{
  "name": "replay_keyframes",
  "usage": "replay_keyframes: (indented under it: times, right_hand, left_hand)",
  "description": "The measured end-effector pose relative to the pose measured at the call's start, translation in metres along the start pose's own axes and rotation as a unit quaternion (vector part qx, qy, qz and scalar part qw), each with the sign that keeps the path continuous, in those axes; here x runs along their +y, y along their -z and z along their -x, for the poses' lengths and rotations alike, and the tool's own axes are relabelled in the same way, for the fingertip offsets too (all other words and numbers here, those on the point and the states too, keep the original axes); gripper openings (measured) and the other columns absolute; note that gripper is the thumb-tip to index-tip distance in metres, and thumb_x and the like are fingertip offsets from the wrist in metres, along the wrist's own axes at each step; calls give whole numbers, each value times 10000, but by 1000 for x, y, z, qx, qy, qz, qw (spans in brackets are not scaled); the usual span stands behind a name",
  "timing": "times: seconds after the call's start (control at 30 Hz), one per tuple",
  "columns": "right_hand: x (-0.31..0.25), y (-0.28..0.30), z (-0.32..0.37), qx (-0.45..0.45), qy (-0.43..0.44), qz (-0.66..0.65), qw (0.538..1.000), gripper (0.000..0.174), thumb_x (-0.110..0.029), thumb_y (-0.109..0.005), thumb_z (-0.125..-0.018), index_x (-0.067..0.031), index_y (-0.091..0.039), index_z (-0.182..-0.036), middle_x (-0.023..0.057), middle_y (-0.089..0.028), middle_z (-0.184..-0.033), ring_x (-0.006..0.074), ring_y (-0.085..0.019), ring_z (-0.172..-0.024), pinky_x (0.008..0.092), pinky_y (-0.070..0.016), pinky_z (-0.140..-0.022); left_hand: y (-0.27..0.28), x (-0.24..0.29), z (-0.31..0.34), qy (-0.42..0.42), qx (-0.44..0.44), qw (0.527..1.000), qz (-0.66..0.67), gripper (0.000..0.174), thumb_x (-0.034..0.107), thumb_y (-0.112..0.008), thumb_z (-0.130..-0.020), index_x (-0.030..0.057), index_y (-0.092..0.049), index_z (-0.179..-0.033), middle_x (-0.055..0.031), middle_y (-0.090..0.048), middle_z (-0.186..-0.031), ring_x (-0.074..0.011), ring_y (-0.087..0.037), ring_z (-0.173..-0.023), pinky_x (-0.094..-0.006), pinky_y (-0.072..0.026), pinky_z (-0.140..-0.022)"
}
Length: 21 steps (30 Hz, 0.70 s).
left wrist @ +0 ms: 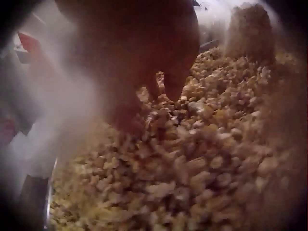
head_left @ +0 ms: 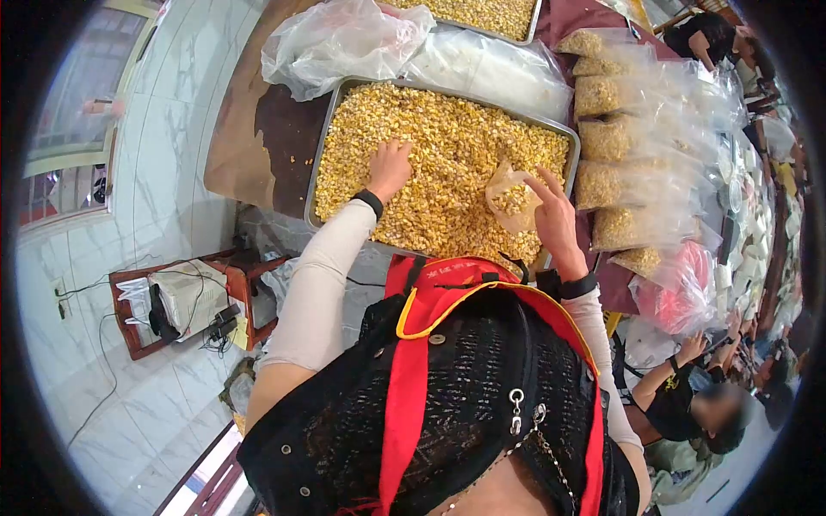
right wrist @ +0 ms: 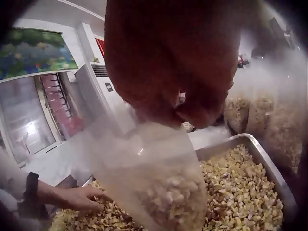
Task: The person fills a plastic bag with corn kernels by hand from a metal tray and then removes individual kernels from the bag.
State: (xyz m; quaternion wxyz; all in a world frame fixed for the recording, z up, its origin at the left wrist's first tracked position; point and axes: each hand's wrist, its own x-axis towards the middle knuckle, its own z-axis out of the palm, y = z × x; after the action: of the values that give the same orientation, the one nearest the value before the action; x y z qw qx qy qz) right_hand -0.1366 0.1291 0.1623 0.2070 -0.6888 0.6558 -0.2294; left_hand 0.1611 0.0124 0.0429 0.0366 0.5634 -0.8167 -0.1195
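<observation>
A metal tray (head_left: 315, 176) is filled with yellow, corn-like kernels (head_left: 447, 172). My left hand (head_left: 391, 169) reaches down into them on the tray's left side, its fingertips partly buried; the left wrist view shows the fingers (left wrist: 174, 86) pointing downward among the kernels. On the right, my right hand (head_left: 557, 225) pinches the top of a clear plastic bag (head_left: 514, 202) over the tray. The lower part of this bag (right wrist: 168, 197) bulges with kernels, as the right wrist view shows, and its upper part hangs from the thumb and fingers.
Several filled plastic bags (head_left: 607, 138) stand in a row right of the tray. Behind it lie crumpled clear plastic (head_left: 344, 47) and another kernel-filled tray (head_left: 482, 13). A pink plastic bag (head_left: 684, 288) sits at the right, near other people. Lower left is a wooden stand (head_left: 138, 344).
</observation>
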Motion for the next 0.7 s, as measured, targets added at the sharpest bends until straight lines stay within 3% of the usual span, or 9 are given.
replay_keyframes:
  times: [0.07, 0.13, 0.2, 0.27, 0.33, 0.4, 0.47, 0.6, 0.7]
  right_hand:
    - [-1, 0, -1, -13, -5, -25, 1000, 568, 93, -423, -651, -120, -544, -1164, 157, -459, -1262, 330, -471, -1118, 375, -408, -902]
    - [-7, 4, -5, -25, -9, -50, 998, 590, 97, -413, -642, -113, -531, -1180, 161, -458, -1265, 328, -470, -1123, 374, -407, -904]
    - [-17, 12, -9, -31, -14, -115, 993, 636, 99, -399, -628, -111, -492, -1222, 162, -445, -1279, 332, -461, -1132, 369, -398, -916]
    - [-21, 19, -12, -36, -18, -114, 993, 653, 101, -395, -625, -110, -476, -1237, 162, -438, -1285, 331, -451, -1143, 363, -392, -924]
    - [-20, 19, -13, -39, -19, -113, 993, 669, 102, -390, -621, -110, -459, -1252, 162, -431, -1292, 331, -440, -1155, 357, -386, -932]
    - [-14, 13, -13, -18, 6, -118, 993, 682, 109, -385, -618, -107, -445, -1263, 161, -425, -1298, 323, -429, -1171, 347, -381, -938]
    - [-9, 8, -12, -20, 4, -131, 991, 698, 119, -377, -616, -109, -432, -1273, 160, -404, -1315, 318, -417, -1183, 342, -373, -945]
    - [-6, 10, -4, -1, -34, -110, 993, 723, 123, -376, -622, -133, -404, -1298, 156, -376, -1337, 317, -399, -1196, 344, -367, -952]
    - [1, 11, 1, -1, -41, -98, 994, 722, 116, -377, -631, -156, -402, -1300, 152, -385, -1329, 324, -401, -1190, 352, -378, -944]
  left_hand:
    - [-14, 12, 3, 15, -39, 999, 1, 308, 123, -442, -795, 106, -551, -1083, -148, -519, -1061, -349, -488, -968, -452, -428, -770]
    - [-22, 31, 7, 0, -20, 1000, 15, 298, 120, -435, -785, 92, -556, -1056, -150, -541, -977, -337, -499, -926, -434, -433, -764]
    - [-24, 45, 7, -13, -60, 980, 187, 297, 124, -437, -777, 85, -557, -1046, -136, -540, -917, -320, -507, -885, -445, -432, -740]
    - [-26, 59, 0, -26, -48, 986, 155, 300, 124, -451, -768, 96, -558, -1047, -118, -530, -903, -302, -513, -869, -446, -435, -711]
    - [-22, 77, -6, -133, 44, 986, 94, 309, 133, -469, -765, 120, -552, -1062, -103, -519, -915, -299, -513, -868, -437, -429, -714]
    - [-29, 88, -3, -162, 52, 980, 106, 316, 161, -506, -758, 135, -550, -1070, -89, -517, -946, -289, -504, -887, -431, -409, -755]
    - [-30, 97, 11, -229, -65, 971, -9, 441, 273, -586, -755, 172, -495, -1174, -104, -490, -1136, -300, -453, -1048, -443, -371, -867]
    - [-35, 79, 9, -258, -77, 962, -42, 324, 184, -585, -722, 175, -538, -1042, -61, -519, -977, -263, -478, -978, -430, -370, -792]
    - [-47, 59, 9, -197, -44, 978, 43, 228, 141, -543, -740, 130, -564, -967, -108, -551, -937, -301, -525, -889, -419, -422, -739]
